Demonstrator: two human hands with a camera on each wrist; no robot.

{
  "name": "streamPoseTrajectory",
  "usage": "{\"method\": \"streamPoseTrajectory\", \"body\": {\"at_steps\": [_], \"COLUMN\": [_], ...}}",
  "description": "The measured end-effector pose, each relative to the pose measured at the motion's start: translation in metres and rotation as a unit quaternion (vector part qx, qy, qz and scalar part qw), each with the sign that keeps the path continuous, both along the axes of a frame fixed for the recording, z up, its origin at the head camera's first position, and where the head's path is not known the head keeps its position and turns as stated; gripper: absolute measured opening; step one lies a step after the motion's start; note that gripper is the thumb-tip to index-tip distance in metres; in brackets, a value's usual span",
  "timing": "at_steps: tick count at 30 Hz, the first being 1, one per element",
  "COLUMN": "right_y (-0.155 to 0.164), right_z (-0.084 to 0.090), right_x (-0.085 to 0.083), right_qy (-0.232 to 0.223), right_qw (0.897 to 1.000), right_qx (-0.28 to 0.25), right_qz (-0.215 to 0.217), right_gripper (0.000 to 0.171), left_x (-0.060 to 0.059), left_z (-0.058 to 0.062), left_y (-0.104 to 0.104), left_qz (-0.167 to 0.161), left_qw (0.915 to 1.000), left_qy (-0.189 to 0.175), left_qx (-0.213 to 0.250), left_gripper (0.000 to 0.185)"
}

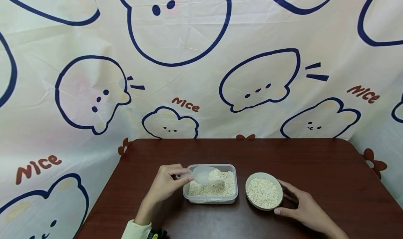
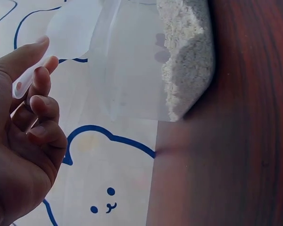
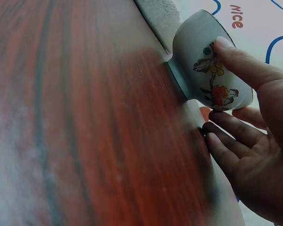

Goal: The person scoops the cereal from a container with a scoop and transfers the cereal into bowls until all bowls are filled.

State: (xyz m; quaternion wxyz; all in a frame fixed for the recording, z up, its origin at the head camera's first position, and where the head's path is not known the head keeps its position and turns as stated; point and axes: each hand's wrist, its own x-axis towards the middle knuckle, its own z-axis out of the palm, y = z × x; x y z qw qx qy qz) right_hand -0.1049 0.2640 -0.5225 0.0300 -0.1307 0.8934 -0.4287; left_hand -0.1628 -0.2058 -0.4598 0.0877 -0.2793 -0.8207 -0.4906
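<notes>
My left hand point(image 1: 182, 177) pinches the handle of a translucent white scoop point(image 1: 202, 174) and holds it over the left end of a clear plastic container point(image 1: 232, 169) of white grains point(image 1: 217, 187). In the left wrist view the left hand point(image 2: 40, 63) has thumb and curled fingers round the scoop point(image 2: 68, 35) handle, with the container point(image 2: 132, 70) just beyond. A small bowl point(image 1: 263, 192) full of grains stands to the container's right. My right hand point(image 1: 288, 199) lies beside it. The thumb point(image 3: 236, 56) touches the painted bowl point(image 3: 203, 61) wall and the fingers point(image 3: 226, 146) lie nearly straight on the table.
Everything stands on a dark red-brown wooden table point(image 1: 315, 162), near its front. A cream cloth printed with blue cartoon outlines point(image 1: 176, 29) hangs behind and round the left side. The table's left edge point(image 1: 104, 193) runs close to my left arm.
</notes>
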Motion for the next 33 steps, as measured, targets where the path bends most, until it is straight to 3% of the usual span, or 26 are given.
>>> {"method": "streamPoseTrajectory", "body": {"at_steps": [9,20,33], "right_y": [0.0,0.001,0.002], "right_z": [0.0,-0.002,-0.003], "right_x": [0.001,0.001,0.0], "right_qy": [-0.001,-0.009,0.012], "right_qw": [1.0,1.0,1.0], "right_qx": [-0.002,0.004,0.0], "right_qz": [-0.001,-0.006,-0.002], "right_gripper": [0.093,0.094,0.092], "left_x": [-0.001,-0.005,-0.01], "left_z": [0.006,0.011,0.019], "left_y": [0.007,0.034,0.079], "left_qz": [0.0,-0.044,-0.098], "left_qw": [0.9999,0.9989,0.9952], "left_qy": [-0.013,0.006,-0.006], "left_qx": [0.0,0.011,-0.001], "left_gripper": [0.008,0.013,0.013]}}
